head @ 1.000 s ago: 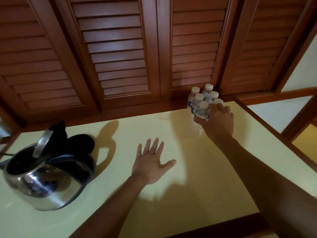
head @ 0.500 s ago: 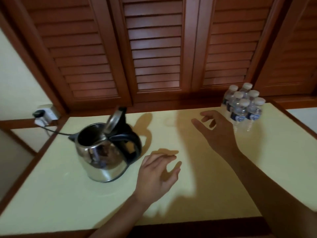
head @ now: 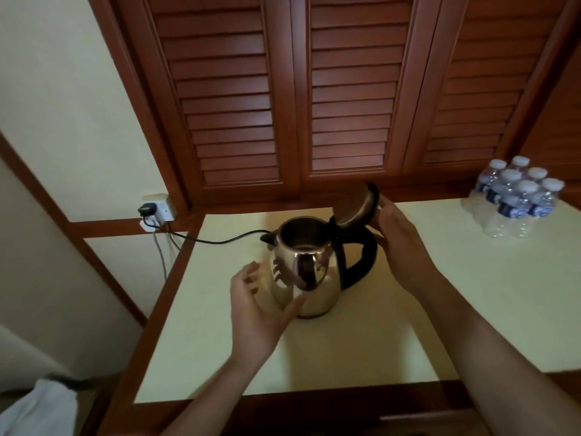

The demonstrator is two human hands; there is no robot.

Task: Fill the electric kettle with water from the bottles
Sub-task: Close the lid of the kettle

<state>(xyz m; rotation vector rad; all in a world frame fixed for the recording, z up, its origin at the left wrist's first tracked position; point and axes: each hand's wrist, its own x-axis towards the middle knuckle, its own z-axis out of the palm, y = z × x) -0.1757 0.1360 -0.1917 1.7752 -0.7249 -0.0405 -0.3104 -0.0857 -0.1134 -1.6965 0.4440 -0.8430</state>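
A steel electric kettle (head: pixel 314 287) with a black handle stands in the middle of the pale yellow table (head: pixel 471 294). Its lid (head: pixel 355 206) is tipped up and the inside looks dark. My left hand (head: pixel 257 309) is spread beside the kettle's left side, palm toward it, thumb close to the lower body. My right hand (head: pixel 397 243) is behind the handle, its fingers reaching up to the edge of the raised lid. A pack of several small water bottles (head: pixel 518 196) with white caps stands at the table's far right corner, away from both hands.
A black cord (head: pixel 220 240) runs from the kettle's back to a wall socket (head: pixel 157 209) at the left. Louvred wooden doors (head: pixel 345 105) rise behind the table. A white cloth (head: pixel 41 407) lies low at the left, beyond the table's wooden edge.
My right hand left the bottles and came over to the kettle's lid and handle. My left hand rose off the table to the kettle's side. The view swung left.
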